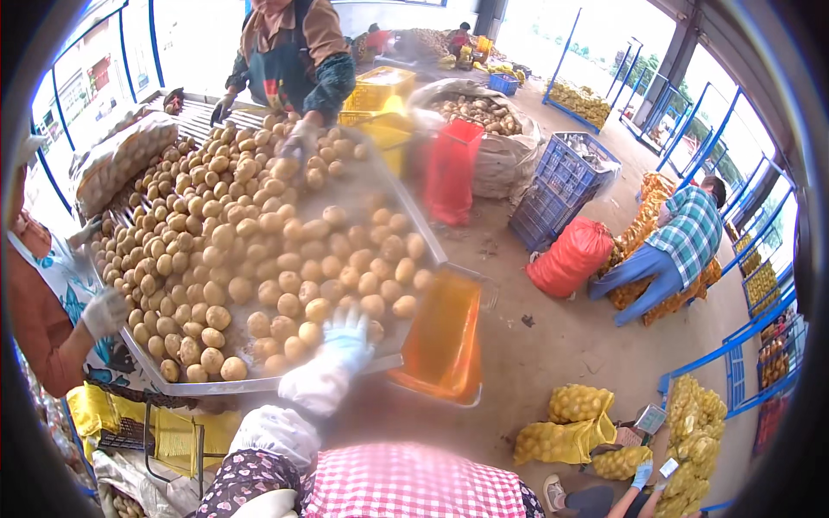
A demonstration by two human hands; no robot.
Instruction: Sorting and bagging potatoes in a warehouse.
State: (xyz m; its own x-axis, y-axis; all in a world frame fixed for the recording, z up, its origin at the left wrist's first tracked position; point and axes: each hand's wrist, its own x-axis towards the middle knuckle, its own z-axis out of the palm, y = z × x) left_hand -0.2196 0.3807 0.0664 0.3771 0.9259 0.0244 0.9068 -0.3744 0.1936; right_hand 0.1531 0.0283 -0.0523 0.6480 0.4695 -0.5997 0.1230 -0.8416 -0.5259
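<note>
My left hand [348, 338], in a pale glove with a white sleeve cover, reaches over the front rim of a metal sorting table [259, 386]. Its fingers are spread beside and against potatoes [372, 306]; the view is hazy there, and no grip on one shows. Many potatoes [214, 239] cover the table, thickest at the left and the back. An orange mesh bag or liner [440, 337] hangs open at the table's right corner. My right hand is out of view. A white shape at the bottom edge, by the floral sleeve, cannot be made out.
A co-worker's gloved hand [299, 139] is among potatoes at the back; another's gloved hand [105, 313] is at the left. Right of the table stand a red mesh bag [453, 171], blue crates [563, 188] and a full red sack [570, 256]. Yellow potato bags [563, 441] lie lower right.
</note>
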